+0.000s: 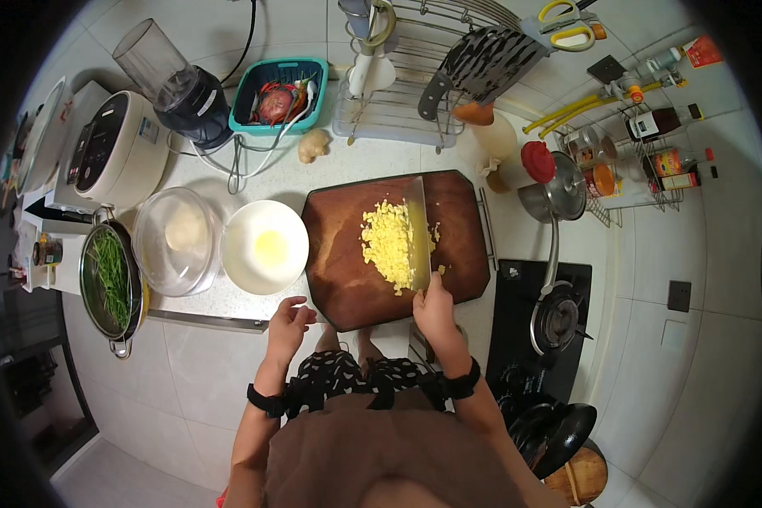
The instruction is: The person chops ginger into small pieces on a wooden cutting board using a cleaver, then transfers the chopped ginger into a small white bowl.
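Observation:
My right hand point(434, 311) is closed round the handle of a kitchen cleaver point(416, 229). The blade stands on edge on a dark wooden cutting board point(339, 292), along the right side of a pile of finely chopped yellow food point(388, 245) that looks like cooked egg. A few bits lie right of the blade. Holding nothing, my left hand point(289, 328) hovers by the counter's front edge, left of the board, fingers loosely bent and apart. Close to it is a white bowl point(244, 269) with a little yellow in the bottom.
Left of the bowl are a clear lidded container point(157, 271) and a pan of chopped greens point(108, 275). Ginger point(314, 146), a teal basket point(244, 93) and a wire dish rack point(398, 102) line the back. A gas hob point(516, 313) and a lidded pot point(559, 190) are at right.

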Motion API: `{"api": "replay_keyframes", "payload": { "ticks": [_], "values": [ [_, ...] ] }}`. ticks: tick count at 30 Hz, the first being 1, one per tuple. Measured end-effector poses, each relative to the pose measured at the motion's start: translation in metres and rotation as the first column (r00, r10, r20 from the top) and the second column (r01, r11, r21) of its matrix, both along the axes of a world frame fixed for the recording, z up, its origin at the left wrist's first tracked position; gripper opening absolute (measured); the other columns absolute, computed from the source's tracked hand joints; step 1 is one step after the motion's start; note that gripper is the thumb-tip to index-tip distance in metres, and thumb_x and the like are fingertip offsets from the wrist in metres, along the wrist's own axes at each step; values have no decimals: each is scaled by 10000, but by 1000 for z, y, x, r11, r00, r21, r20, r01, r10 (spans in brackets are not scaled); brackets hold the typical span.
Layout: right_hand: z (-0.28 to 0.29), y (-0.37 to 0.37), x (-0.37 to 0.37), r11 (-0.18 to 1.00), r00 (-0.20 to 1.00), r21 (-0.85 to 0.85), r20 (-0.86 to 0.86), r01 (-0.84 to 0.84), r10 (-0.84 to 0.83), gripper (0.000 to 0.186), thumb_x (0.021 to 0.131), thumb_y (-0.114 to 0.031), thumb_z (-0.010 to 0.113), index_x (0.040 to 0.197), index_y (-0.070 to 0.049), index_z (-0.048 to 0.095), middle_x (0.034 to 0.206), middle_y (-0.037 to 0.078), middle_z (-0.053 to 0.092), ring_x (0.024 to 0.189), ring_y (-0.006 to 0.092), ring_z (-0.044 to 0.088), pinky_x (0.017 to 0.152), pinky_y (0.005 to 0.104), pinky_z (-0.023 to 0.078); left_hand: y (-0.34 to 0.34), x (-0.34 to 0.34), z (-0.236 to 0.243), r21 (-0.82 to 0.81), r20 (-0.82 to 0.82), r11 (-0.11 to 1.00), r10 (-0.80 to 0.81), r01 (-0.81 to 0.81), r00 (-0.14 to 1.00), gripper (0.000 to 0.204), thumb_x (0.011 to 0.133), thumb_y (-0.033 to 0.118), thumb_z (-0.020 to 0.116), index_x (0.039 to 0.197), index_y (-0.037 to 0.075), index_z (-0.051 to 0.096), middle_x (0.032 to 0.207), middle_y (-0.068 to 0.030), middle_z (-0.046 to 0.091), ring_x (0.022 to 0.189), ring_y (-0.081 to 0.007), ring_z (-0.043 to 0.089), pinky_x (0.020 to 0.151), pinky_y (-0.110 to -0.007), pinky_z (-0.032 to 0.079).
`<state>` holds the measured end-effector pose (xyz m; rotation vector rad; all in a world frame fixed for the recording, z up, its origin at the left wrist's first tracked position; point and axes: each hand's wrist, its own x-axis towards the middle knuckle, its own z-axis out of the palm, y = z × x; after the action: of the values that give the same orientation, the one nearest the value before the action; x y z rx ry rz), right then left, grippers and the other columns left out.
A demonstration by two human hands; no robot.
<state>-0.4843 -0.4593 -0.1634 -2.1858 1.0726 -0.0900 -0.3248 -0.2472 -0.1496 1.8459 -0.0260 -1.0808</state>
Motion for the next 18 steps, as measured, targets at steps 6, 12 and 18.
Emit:
{"api": "replay_keyframes", "payload": {
  "ticks": [6, 12, 18],
  "values": [
    [-6, -4, 8, 998, 1000, -54, 2, -24, 24, 345, 723, -44, 489, 1026, 80, 380, 637, 252, 524, 619, 407, 530, 545, 439, 428, -7, -7, 2, -9, 6, 999, -38, 38, 999, 235, 842, 139, 456, 1048, 26, 464, 836, -90, 597, 750, -147, 578, 641, -247, 449],
    [26, -17, -26, 991, 990, 21, -34, 135, -134, 222, 739, -43, 462, 936, 31, 391, 672, 241, 522, 643, 410, 523, 559, 457, 415, 1, -11, 3, -27, 25, 1000, 11, -10, 1000, 227, 839, 134, 457, 1038, 25, 474, 828, -84, 590, 745, -143, 573, 639, -243, 445],
    [1, -20, -37, 979, 973, -87, -130, 183, -193, 208, 749, -45, 459, 934, 20, 392, 688, 250, 531, 651, 417, 527, 560, 453, 426, 2, -17, 2, -16, 3, 1000, -2, 2, 1000, 221, 842, 130, 454, 1032, 20, 480, 831, -84, 589, 749, -143, 572, 641, -243, 445]
  ]
}}
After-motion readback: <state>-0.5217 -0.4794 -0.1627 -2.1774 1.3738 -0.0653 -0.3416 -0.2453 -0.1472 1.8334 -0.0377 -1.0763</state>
